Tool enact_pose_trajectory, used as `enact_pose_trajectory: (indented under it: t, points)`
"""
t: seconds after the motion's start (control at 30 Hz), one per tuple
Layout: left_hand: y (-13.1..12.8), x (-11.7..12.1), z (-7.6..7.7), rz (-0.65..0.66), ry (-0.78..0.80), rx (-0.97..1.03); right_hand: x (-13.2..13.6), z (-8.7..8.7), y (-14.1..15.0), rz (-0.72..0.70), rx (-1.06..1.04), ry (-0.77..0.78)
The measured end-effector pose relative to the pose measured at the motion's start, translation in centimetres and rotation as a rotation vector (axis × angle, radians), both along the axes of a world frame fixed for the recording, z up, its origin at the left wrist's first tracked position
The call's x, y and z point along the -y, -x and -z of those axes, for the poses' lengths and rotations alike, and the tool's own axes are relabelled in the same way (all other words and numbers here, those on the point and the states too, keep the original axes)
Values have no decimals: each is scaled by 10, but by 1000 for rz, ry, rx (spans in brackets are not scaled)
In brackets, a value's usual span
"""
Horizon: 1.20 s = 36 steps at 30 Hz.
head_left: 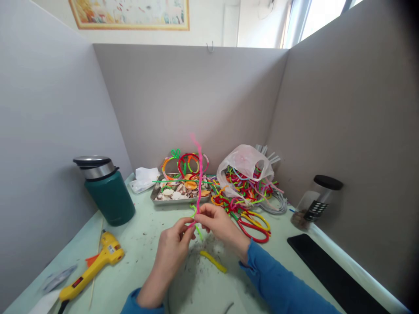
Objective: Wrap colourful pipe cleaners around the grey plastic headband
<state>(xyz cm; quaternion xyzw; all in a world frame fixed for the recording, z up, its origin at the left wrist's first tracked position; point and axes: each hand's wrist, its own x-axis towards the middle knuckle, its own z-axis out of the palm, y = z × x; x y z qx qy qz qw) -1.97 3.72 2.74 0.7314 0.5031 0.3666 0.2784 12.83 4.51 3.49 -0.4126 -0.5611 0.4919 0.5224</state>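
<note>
A pink pipe cleaner (200,174) rises upright between my hands, its upper tip blurred. My left hand (175,244) pinches its lower end between thumb and fingers. Just above and to the right, the fingertips of my right hand (216,220) are closed on the same pipe cleaner. A light green pipe cleaner (199,232) shows behind my fingers; whether it is joined to the pink one I cannot tell. On the table below my hands lies a short yellow pipe cleaner (213,261).
Behind my hands is a metal tray (176,201) of shells with pipe-cleaner rings. Right of it are a plastic bag (225,172) of pipe cleaners and scissors (253,231). A green bottle (111,198) and yellow glue gun (94,264) stand left; a jar (316,203) and black strip (327,270) right.
</note>
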Motion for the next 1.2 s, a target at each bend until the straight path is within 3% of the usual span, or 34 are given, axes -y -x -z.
enact_pose_trajectory:
  t: [0.17, 0.3, 0.33, 0.4, 0.5, 0.57, 0.67, 0.8, 0.97, 1.07, 1.2]
  points:
    - [1, 3, 2, -103, -185, -125, -5, 6, -1, 63, 48, -45]
    - [-1, 5, 1, -85, -253, -97, -2, 8, 5, 136, 62, -78]
    - [-1, 5, 0, -74, -192, -43, -1, 8, 7, 147, 38, -88]
    - [0, 4, 0, 9, 77, 148, 2, 8, 9, 126, -45, -96]
    - [4, 1, -1, 286, 601, 547, 5, 5, 8, 7, -167, -88]
    - [6, 0, -1, 393, 751, 695, 4, 4, 7, -35, -201, -75]
    - [5, -1, -3, 249, 582, 585, 2, 3, 6, 59, -199, -37]
    - [0, 1, -4, -55, 78, 207, -1, 6, 11, 216, -154, 6]
    - [0, 6, 3, -206, -381, -192, 3, 8, 19, 259, -204, 39]
    - [2, 7, 7, -251, -470, -287, 9, 8, 23, 243, -217, 100]
    - [4, 6, 7, -239, -401, -243, 11, 9, 23, 244, -165, 99]
